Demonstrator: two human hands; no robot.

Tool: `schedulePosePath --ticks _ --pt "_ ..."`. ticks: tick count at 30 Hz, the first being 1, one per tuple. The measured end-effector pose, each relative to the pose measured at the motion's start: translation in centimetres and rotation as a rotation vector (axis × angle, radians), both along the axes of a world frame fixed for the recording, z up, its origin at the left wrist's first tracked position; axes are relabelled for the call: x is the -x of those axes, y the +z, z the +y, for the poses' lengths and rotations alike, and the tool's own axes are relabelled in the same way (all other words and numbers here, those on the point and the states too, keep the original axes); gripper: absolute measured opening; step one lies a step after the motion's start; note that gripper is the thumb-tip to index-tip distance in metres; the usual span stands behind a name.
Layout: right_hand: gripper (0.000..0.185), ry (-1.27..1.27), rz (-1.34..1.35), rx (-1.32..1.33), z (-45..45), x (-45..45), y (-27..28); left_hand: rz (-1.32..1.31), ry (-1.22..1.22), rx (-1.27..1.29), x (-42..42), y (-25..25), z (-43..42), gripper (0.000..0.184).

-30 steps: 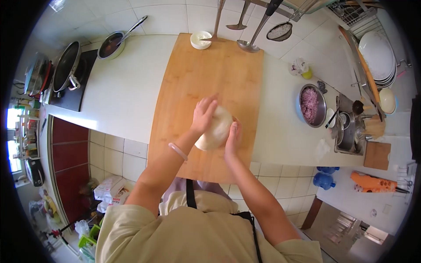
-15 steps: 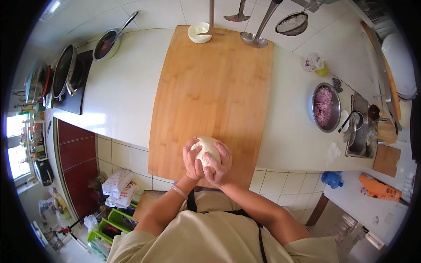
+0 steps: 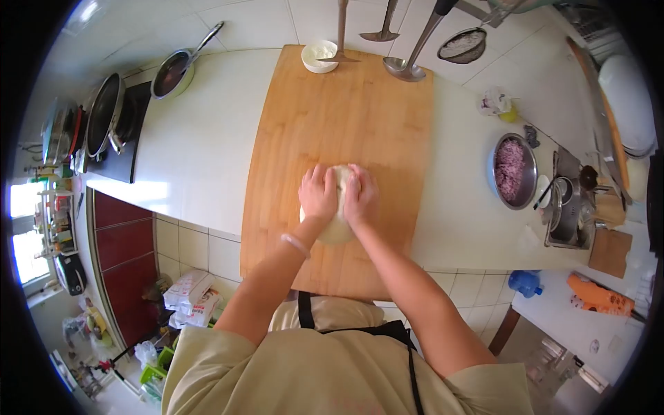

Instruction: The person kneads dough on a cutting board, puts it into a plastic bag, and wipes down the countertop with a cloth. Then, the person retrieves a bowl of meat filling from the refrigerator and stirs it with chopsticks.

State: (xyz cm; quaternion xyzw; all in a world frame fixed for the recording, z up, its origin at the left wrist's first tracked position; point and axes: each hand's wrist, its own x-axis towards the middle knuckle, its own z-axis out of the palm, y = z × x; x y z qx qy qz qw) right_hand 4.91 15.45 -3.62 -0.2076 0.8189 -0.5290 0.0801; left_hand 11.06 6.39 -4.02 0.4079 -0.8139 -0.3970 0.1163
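Observation:
A pale ball of dough [image 3: 335,232] lies on a large wooden board [image 3: 339,117], stretched out lengthwise under my palms. My left hand [image 3: 318,194] presses on its left side, fingers curled over the far part. Against the right side is my right hand [image 3: 362,196], its fingers bent around the dough and close to the left ones. Both arms reach forward, and much of the dough's upper surface is hidden beneath the hands.
A white bowl of flour [image 3: 319,57] stands at the board's far edge, below hanging ladles [image 3: 405,68] and a strainer [image 3: 462,45]. A steel bowl of chopped purple food [image 3: 512,171] sits right, near the sink [image 3: 568,200]. Pans [image 3: 105,114] are at left.
My hands and the dough have moved forward, away from my body. The dough, a rounder ball cupped between my hands before, is now pressed longer against the board.

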Motion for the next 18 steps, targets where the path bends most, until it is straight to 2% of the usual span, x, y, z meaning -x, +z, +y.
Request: schedulePosePath --ticks 1,2,3,4,6,7,8,9,12,13,15,18 --pt "0.029 -0.027 -0.073 -0.023 0.3 -0.6 0.4 0.023 0.008 0.006 -0.4 -1.1 -0.2 0.031" --pt "0.029 -0.015 -0.06 -0.018 0.7 -1.1 0.6 0.194 0.022 -0.13 -0.4 -2.9 -0.6 0.033" --pt "0.03 0.016 -0.05 0.042 0.8 -1.6 0.9 0.365 0.029 -0.259 -0.7 -2.1 -1.0 0.036" --pt "0.031 0.047 -0.04 0.102 1.1 -1.9 1.2 0.378 0.034 -0.246 -1.5 -1.4 -1.2 0.036" --pt "0.033 0.119 -0.018 0.093 3.0 -4.5 4.7 0.184 0.166 -0.706 -3.3 4.1 -0.8 0.043" --pt "0.032 0.128 0.028 -0.045 3.4 -5.9 6.2 0.112 -0.006 -0.463 -4.9 4.8 0.7 0.041" --pt "0.032 0.136 0.068 -0.183 4.0 -7.4 6.9 0.102 0.002 -0.465 -6.7 4.8 2.3 0.041" --pt "0.032 0.136 0.062 -0.178 4.8 -8.7 6.7 0.203 -0.033 -0.309 -8.1 4.5 3.6 0.041" --pt "0.03 0.22 0.318 -0.017 7.8 -11.7 5.8 0.404 -0.069 0.059 -12.6 3.6 7.3 0.039" --pt "0.029 0.279 0.409 -0.005 8.8 -12.5 5.5 0.401 -0.072 0.055 -14.0 3.0 8.2 0.039" --pt "0.028 0.343 0.465 -0.043 10.4 -13.8 4.7 0.545 -0.119 0.242 -15.6 1.5 9.1 0.039" --pt "0.029 0.364 0.514 -0.076 10.3 -13.5 3.3 0.523 -0.141 0.284 -15.5 0.1 8.7 0.04"
